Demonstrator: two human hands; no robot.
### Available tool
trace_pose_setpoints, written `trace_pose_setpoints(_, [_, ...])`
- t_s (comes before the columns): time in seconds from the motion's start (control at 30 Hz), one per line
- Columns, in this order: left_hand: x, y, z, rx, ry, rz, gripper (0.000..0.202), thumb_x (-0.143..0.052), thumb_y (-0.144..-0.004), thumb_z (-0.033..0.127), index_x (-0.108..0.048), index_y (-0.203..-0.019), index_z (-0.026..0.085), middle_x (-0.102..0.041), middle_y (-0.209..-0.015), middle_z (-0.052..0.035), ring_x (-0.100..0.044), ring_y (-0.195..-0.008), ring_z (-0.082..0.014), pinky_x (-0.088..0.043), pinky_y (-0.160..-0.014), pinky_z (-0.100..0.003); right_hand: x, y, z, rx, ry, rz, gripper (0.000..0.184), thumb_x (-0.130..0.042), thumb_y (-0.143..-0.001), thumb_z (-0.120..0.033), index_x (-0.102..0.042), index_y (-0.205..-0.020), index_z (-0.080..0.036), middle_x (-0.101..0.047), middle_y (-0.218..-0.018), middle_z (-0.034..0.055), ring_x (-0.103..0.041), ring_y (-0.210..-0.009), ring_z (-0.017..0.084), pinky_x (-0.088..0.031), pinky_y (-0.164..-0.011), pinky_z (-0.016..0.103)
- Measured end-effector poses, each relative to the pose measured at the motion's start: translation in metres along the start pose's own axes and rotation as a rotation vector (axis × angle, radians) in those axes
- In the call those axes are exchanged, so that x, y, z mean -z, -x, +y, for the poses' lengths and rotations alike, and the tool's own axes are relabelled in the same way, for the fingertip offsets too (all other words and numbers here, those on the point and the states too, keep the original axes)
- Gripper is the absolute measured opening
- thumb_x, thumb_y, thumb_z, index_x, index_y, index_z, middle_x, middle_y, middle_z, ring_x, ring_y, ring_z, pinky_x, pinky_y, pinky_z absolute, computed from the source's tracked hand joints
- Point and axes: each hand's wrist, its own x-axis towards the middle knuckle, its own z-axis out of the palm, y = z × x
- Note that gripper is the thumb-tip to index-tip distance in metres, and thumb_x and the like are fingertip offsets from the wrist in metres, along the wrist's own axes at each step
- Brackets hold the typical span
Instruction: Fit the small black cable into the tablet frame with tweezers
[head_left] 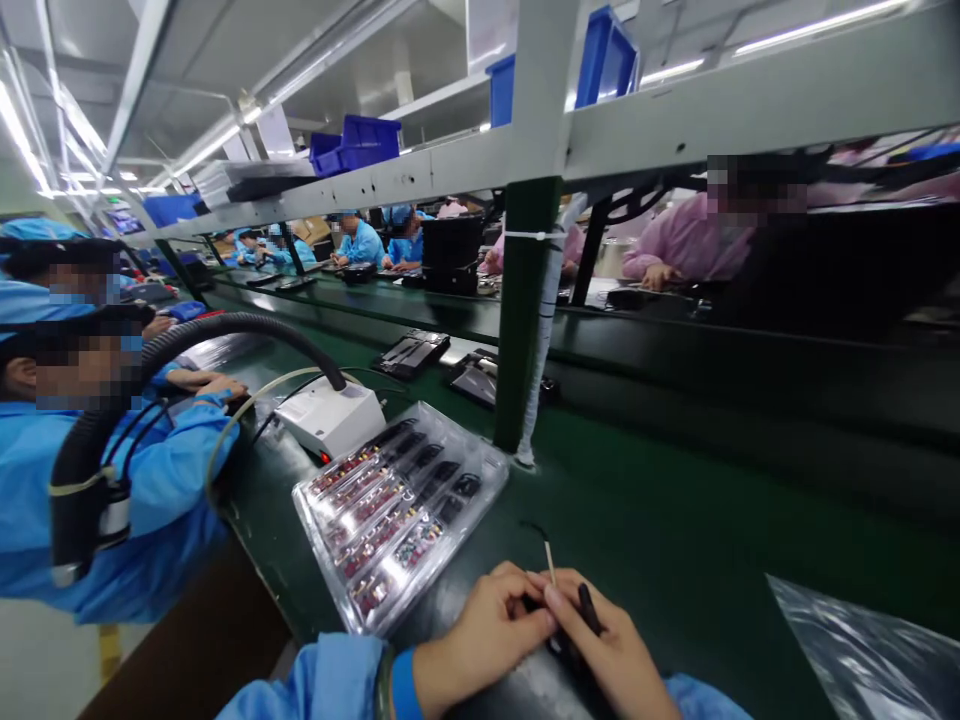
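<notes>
My left hand (pixel 495 615) is closed, its thumb and fingers pinching a small dark part that is mostly hidden. A thin cable (pixel 548 556), pale along its lower length and black at its curved end, sticks up from between the fingertips. Pressed close against it, my right hand (pixel 611 640) is also closed, with a slim black tool (pixel 589 608) lying between its fingers. The fingertips of both hands meet at the same small part. Left of the hands lies a clear plastic tray (pixel 480 470) with rows of small circuit boards and black wired pieces.
A white box (pixel 330 415) with a black flexible hose (pixel 247 325) stands behind the tray. A green post (pixel 525 320) rises beyond it. Black device housings (pixel 411 353) lie farther back. At right is a clear plastic bag (pixel 870 645). A co-worker in blue (pixel 165 480) sits left.
</notes>
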Motion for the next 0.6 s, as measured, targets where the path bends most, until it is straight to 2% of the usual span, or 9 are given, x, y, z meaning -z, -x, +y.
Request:
trace_pose_setpoints(0.2, [0.002, -0.003, 0.003, 0.034, -0.001, -0.031, 0.040, -0.068, -0.072, 0.055, -0.073, -0.082, 0.017, -0.058, -0.088, -0.0048, -0.048, -0.063, -0.0096, -0.039, -0.054, -0.022, 0.001, 0.000, 0.000, -0.009, -0.007, -0.010, 0.037, -0.056, -0.084, -0.054, -0.077, -0.088, -0.025, -0.071, -0.089, 0.0064, -0.068, -0.083, 0.023, -0.054, -0.077, 0.028])
trace_pose_setpoints(0.43, [0.002, -0.004, 0.009, 0.055, 0.023, -0.055, 0.044, -0.070, -0.069, 0.060, -0.074, -0.077, 0.017, -0.059, -0.092, -0.0065, -0.050, -0.066, -0.0103, -0.036, -0.051, -0.021, 0.002, 0.001, 0.001, 0.000, -0.057, -0.024, 0.035, -0.057, -0.083, -0.053, -0.076, -0.083, -0.023, -0.069, -0.089, 0.0068, -0.067, -0.084, 0.023, -0.054, -0.078, 0.027])
trace_pose_setpoints(0.6, [0.008, -0.009, 0.015, 0.117, 0.060, -0.082, 0.055, -0.070, -0.062, 0.067, -0.071, -0.071, 0.013, -0.057, -0.088, -0.0046, -0.043, -0.051, -0.0046, -0.033, -0.043, -0.020, 0.001, -0.006, 0.002, -0.020, -0.092, -0.063, 0.037, -0.054, -0.087, -0.051, -0.071, -0.076, -0.020, -0.067, -0.088, 0.0065, -0.064, -0.086, 0.021, -0.050, -0.080, 0.028])
